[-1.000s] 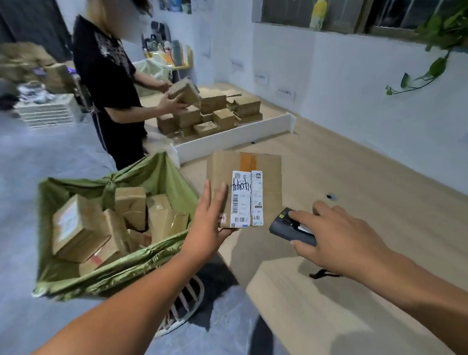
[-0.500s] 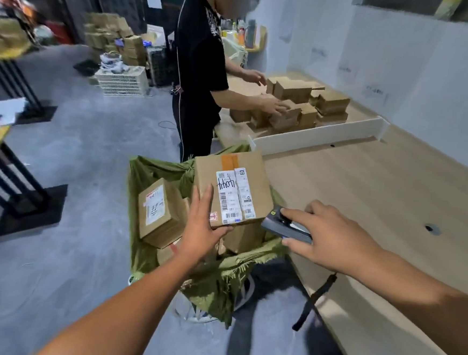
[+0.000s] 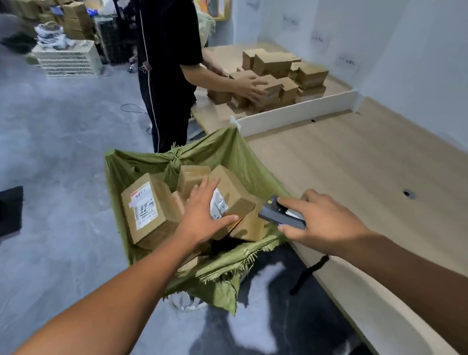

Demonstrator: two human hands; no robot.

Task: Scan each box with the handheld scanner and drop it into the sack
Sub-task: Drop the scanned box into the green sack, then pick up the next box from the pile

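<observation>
One green sack (image 3: 237, 160) stands open beside the near edge of a pale wooden counter (image 3: 367, 171), at its 9 o'clock side; about five cardboard boxes show inside, the exact count unclear. The box (image 3: 232, 197) just dropped lies tilted on top, white label up; a large labelled box (image 3: 148, 207) lies at its 9 o'clock. Roughly ten more boxes, the stacked boxes (image 3: 280, 74), sit at 12 o'clock behind a white divider (image 3: 296, 117), where a second person (image 3: 167, 46) handles them. The floor (image 3: 46, 162) is grey concrete, the walls white. The left hand (image 3: 201, 216) reaches over the sack, grip spread, palm down, thumb touching the tilted box. The right hand (image 3: 321, 223) has its grip pinching one handheld scanner (image 3: 281, 216), its black strap (image 3: 308, 272) dangling.
</observation>
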